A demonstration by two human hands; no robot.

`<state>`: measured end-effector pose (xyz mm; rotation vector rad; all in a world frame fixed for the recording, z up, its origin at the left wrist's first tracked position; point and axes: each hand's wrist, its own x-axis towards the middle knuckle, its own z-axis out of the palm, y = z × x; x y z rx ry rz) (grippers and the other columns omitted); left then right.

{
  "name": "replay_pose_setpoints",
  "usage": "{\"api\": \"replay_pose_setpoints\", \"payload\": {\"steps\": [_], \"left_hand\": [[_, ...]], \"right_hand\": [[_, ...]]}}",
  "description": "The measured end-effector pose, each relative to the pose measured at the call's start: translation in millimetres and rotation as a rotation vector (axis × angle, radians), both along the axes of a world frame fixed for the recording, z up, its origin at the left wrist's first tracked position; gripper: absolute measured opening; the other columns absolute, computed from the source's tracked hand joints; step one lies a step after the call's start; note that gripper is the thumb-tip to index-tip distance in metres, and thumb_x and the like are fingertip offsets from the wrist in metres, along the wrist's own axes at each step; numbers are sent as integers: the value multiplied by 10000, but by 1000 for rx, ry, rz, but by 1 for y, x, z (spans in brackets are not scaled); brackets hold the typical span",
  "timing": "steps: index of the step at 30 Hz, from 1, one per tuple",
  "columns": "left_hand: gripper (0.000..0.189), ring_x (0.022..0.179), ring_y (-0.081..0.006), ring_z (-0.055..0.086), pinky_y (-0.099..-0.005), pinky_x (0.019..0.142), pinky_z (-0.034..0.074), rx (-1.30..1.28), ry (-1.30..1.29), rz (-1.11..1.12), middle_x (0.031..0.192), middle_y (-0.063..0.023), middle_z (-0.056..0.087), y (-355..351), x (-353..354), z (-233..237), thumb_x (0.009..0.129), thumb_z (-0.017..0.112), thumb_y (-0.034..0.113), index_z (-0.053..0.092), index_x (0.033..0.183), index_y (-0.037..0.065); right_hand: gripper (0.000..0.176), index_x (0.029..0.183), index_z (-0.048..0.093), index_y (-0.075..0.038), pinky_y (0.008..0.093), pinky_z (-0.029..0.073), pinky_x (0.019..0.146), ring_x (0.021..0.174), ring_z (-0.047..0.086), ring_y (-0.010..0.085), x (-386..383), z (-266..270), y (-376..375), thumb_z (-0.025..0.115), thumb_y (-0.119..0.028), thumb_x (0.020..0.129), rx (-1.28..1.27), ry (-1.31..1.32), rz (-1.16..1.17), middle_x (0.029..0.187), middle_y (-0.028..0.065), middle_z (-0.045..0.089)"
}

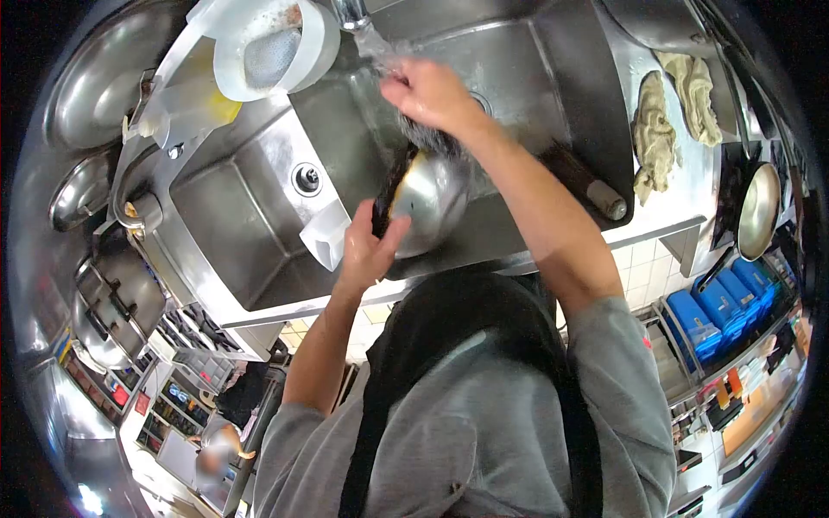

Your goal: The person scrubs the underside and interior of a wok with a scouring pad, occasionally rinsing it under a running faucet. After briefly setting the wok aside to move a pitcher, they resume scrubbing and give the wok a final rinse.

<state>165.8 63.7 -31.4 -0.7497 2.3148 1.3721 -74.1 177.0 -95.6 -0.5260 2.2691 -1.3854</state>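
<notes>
In the right basin of a steel double sink, a rounded shiny metal pan or bowl is tilted on its side, its inner face dark. My left hand grips its near-left rim, thumb on the bright outer side. My right hand is closed over a grey metal scouring pad at the vessel's upper edge. Water runs from the tap just beside my right fingers. A dark bristled brush lies in the basin, right of my right forearm.
A white plastic tub with a mesh item stands at the upper left. Crumpled cloths lie on the right counter. A frying pan is farther right, above blue containers. Large steel lids or pans line the left. Another person is at lower left.
</notes>
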Motion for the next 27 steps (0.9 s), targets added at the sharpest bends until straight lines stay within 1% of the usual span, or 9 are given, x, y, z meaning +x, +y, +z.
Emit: {"api": "replay_pose_setpoints", "payload": {"steps": [4, 8, 11, 14, 19, 22, 24, 26, 27], "left_hand": [[439, 783, -176, 612, -342, 735, 510, -47, 147, -16, 858, -89, 682, -12, -67, 6, 936, 737, 342, 643, 1152, -28], [519, 789, -183, 614, -350, 759, 512, -33, 167, -30, 881, -112, 693, -22, -149, 8, 936, 719, 386, 635, 1209, -47], [439, 977, -149, 625, -312, 860, 502, -123, 143, -94, 1050, -81, 714, -15, -203, 18, 937, 746, 276, 651, 1241, -27], [526, 1069, -169, 656, -309, 909, 534, 265, 93, -104, 1152, -105, 715, -11, -238, 10, 915, 767, 238, 610, 1346, -19], [664, 1046, -182, 667, -327, 898, 546, 506, -116, -87, 1216, -122, 688, 7, -256, 9, 909, 782, 241, 499, 1451, -19], [562, 1027, -181, 678, -348, 883, 558, 432, -86, 133, 1145, -111, 715, 21, -252, 10, 927, 757, 248, 577, 1366, -54], [414, 932, -232, 675, -402, 793, 561, 643, -31, 246, 1050, -142, 700, 19, -256, 3, 915, 733, 217, 614, 1195, -64], [159, 771, -258, 638, -436, 692, 558, 720, 43, 461, 879, -129, 651, 14, -255, -2, 916, 658, 97, 624, 1004, -30], [137, 781, -235, 626, -425, 692, 560, 812, 126, 542, 892, -101, 633, 7, -253, -20, 940, 641, 76, 626, 1048, -8]], "right_hand": [[342, 1036, 699, -46, 464, 535, 740, 791, 675, 409, -30, 34, -5, 657, -364, 916, 88, 212, 55, 862, 204, 708], [306, 963, 710, -27, 405, 531, 705, 718, 661, 315, -42, 46, 33, 661, -327, 925, -37, 208, -139, 775, 175, 685], [288, 959, 724, -66, 430, 560, 787, 821, 715, 371, -38, 49, 69, 654, -333, 876, -8, 113, -281, 867, 187, 729], [321, 960, 718, -57, 397, 550, 768, 791, 707, 319, -25, 46, 88, 675, -368, 892, 3, 29, -385, 846, 162, 729], [322, 976, 725, -61, 377, 543, 751, 765, 687, 267, -30, 47, 102, 720, -371, 891, -2, 70, -449, 845, 133, 734], [366, 966, 722, -40, 366, 542, 741, 777, 690, 247, -38, 59, 97, 733, -397, 883, -49, 92, -410, 847, 139, 733], [328, 1053, 708, -27, 284, 494, 752, 821, 598, 108, -42, 71, 84, 755, -326, 928, -89, 34, -332, 890, 18, 696], [348, 1134, 691, -32, 272, 493, 773, 864, 598, 99, -34, 81, 80, 754, -313, 938, -157, -49, -312, 955, 11, 691], [383, 1216, 673, -38, 261, 491, 795, 907, 598, 90, -35, 83, 84, 752, -300, 948, -199, -133, -312, 1020, 3, 687]]}}
